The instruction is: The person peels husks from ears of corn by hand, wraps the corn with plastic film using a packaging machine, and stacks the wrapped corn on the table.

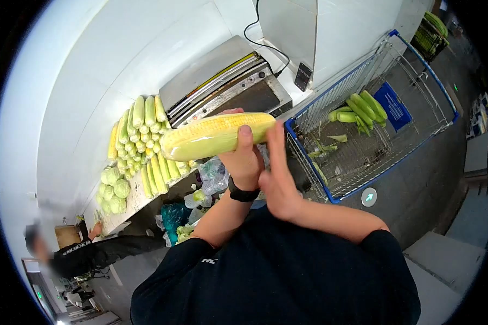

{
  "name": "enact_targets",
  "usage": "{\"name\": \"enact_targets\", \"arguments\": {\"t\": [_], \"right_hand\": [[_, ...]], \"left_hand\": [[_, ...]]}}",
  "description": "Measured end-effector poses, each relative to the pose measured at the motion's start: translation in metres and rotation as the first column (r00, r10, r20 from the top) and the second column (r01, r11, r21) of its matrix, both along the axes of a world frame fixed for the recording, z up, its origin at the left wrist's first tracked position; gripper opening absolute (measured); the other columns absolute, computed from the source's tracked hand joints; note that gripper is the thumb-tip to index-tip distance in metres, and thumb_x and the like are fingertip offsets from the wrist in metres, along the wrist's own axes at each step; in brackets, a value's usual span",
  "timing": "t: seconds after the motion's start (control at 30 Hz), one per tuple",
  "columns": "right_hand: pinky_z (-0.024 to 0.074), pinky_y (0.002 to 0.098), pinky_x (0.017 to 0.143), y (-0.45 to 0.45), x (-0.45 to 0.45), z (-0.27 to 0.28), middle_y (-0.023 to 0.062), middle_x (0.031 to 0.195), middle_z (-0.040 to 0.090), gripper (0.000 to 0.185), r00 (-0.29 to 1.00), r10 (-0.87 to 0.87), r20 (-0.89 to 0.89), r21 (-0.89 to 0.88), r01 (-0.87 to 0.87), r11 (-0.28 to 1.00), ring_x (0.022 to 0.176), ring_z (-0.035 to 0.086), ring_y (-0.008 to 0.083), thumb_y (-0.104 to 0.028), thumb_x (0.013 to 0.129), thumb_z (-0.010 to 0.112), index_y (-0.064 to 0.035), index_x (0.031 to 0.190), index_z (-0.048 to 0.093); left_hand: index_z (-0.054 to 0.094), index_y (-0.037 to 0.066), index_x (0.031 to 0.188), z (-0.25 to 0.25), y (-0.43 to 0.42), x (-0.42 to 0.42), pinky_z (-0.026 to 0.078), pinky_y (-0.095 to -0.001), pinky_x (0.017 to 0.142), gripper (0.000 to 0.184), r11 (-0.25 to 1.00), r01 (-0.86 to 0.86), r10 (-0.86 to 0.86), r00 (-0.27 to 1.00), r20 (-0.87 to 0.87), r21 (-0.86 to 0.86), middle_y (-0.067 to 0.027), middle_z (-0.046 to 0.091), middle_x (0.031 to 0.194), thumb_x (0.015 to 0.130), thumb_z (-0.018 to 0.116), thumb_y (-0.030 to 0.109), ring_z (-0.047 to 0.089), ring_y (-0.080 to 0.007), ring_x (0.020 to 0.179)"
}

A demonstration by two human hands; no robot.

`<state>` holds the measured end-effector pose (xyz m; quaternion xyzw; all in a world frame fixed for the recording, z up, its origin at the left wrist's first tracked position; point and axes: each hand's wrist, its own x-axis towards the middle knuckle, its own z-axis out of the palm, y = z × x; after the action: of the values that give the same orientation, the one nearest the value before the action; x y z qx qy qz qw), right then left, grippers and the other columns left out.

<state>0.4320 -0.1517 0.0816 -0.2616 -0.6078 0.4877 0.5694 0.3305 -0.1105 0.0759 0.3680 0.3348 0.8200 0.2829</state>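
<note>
An ear of corn (206, 136) in clear film, its yellow kernels partly bared and pale green husk around the rest, lies across my view. My left hand (244, 154), with a dark band on its wrist, is wrapped around the corn near its right end. Beside that end is my right hand (281, 181), slightly blurred, with fingers stretched out and pressed against or just next to the film; exact contact is hard to see. Just behind the corn stands a film-wrapping machine (222, 89) with a dark plate at its front.
Stacked ears of corn (141, 130) and a pile of cabbages (113, 190) lie on the counter at left. A shopping cart (331, 197) with unwrapped corn (363, 110) stands at right. Bags (176, 216) sit below the counter. Another person (103, 254) works at far left.
</note>
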Motion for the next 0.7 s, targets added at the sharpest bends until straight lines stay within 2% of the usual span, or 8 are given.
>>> {"name": "enact_targets", "arguments": {"t": [0.03, 0.1, 0.17, 0.33, 0.4, 0.47, 0.57, 0.7], "right_hand": [[0.0042, 0.0492, 0.120, -0.003, 0.006, 0.010, 0.0346, 0.159, -0.005, 0.078, 0.976, 0.209, 0.058, 0.166, -0.216, 0.962, 0.150, -0.002, 0.0449, -0.042, 0.102, 0.042, 0.0091, 0.153, 0.012], [0.0033, 0.0493, 0.120, 0.006, 0.020, 0.007, 0.0279, 0.162, -0.002, 0.087, 0.819, 0.539, 0.195, 0.330, -0.572, 0.751, 0.151, -0.003, 0.0428, -0.057, 0.099, 0.039, 0.0075, 0.153, 0.017], [0.0041, 0.0465, 0.121, 0.014, 0.021, -0.002, 0.0248, 0.163, 0.007, 0.082, 0.853, 0.521, 0.036, 0.404, -0.490, 0.772, 0.153, 0.003, 0.0352, -0.058, 0.102, 0.026, 0.0039, 0.155, 0.015], [0.0003, 0.0403, 0.121, -0.012, -0.006, -0.002, 0.0171, 0.165, -0.003, 0.077, 0.931, 0.268, -0.247, -0.272, -0.332, 0.903, 0.153, -0.004, 0.0258, -0.032, 0.105, 0.043, -0.0019, 0.156, -0.006], [0.0055, 0.0422, 0.121, -0.007, 0.011, 0.002, 0.0174, 0.165, 0.003, 0.073, 0.937, 0.314, -0.152, -0.233, -0.343, 0.910, 0.153, 0.001, 0.0273, -0.029, 0.104, 0.047, 0.0002, 0.157, 0.006], [0.0124, 0.0433, 0.121, 0.005, 0.039, 0.036, 0.0198, 0.163, 0.012, 0.064, 0.631, 0.775, 0.020, -0.188, -0.759, 0.623, 0.152, 0.009, 0.0296, -0.029, 0.103, 0.047, 0.0029, 0.154, 0.022], [0.0232, 0.0465, 0.119, 0.011, 0.039, 0.007, 0.0156, 0.161, 0.024, 0.067, 0.782, 0.608, -0.139, -0.229, -0.622, 0.749, 0.151, 0.018, 0.0279, -0.045, 0.103, 0.042, -0.0011, 0.151, 0.032], [0.0123, 0.0453, 0.121, 0.003, -0.002, -0.005, 0.0229, 0.162, 0.015, 0.072, 0.845, 0.432, 0.314, 0.004, -0.457, 0.890, 0.151, 0.012, 0.0335, -0.041, 0.102, 0.045, 0.0017, 0.154, 0.021]], "left_hand": [[0.051, 0.000, 0.124, 0.012, -0.008, -0.010, 0.044, -0.0373, 0.098, 0.042, 0.987, -0.047, 0.017, 0.981, -0.193, -0.153, -0.0136, 0.056, 0.123, 0.089, 0.068, 0.014, 0.054, -0.0230, 0.113], [0.052, 0.001, 0.123, 0.019, -0.004, -0.010, 0.045, -0.0370, 0.098, 0.040, 0.994, -0.033, 0.024, 0.996, -0.089, -0.102, -0.0129, 0.057, 0.120, 0.090, 0.067, 0.018, 0.055, -0.0224, 0.112], [0.052, 0.002, 0.124, 0.019, -0.004, -0.015, 0.046, -0.0368, 0.098, 0.037, 0.998, 0.067, -0.064, 0.987, 0.148, -0.016, -0.0122, 0.058, 0.118, 0.093, 0.062, 0.019, 0.055, -0.0215, 0.112], [0.049, 0.001, 0.125, 0.007, -0.013, -0.010, 0.046, -0.0365, 0.097, 0.037, 0.999, -0.033, 0.032, 0.998, -0.048, -0.022, -0.0135, 0.057, 0.119, 0.091, 0.061, 0.009, 0.054, -0.0216, 0.112], [0.051, 0.001, 0.123, 0.015, -0.015, -0.014, 0.046, -0.0359, 0.095, 0.036, 0.995, -0.094, 0.094, 0.994, -0.062, -0.013, -0.0129, 0.057, 0.119, 0.090, 0.063, 0.008, 0.055, -0.0204, 0.110], [0.052, 0.001, 0.122, 0.024, -0.021, -0.024, 0.047, -0.0354, 0.094, 0.035, 0.986, -0.134, 0.129, 0.990, -0.051, -0.095, -0.0121, 0.057, 0.118, 0.090, 0.064, 0.008, 0.056, -0.0197, 0.109], [0.055, 0.001, 0.119, 0.022, -0.036, -0.034, 0.047, -0.0334, 0.092, 0.033, 0.975, -0.165, 0.169, 0.986, 0.009, -0.149, -0.0097, 0.059, 0.115, 0.089, 0.066, 0.006, 0.057, -0.0174, 0.105], [0.058, -0.001, 0.117, 0.012, -0.048, -0.035, 0.049, -0.0300, 0.088, 0.031, 0.984, -0.127, 0.135, 0.990, 0.052, -0.123, -0.0063, 0.063, 0.110, 0.088, 0.069, 0.002, 0.059, -0.0138, 0.098]]}}
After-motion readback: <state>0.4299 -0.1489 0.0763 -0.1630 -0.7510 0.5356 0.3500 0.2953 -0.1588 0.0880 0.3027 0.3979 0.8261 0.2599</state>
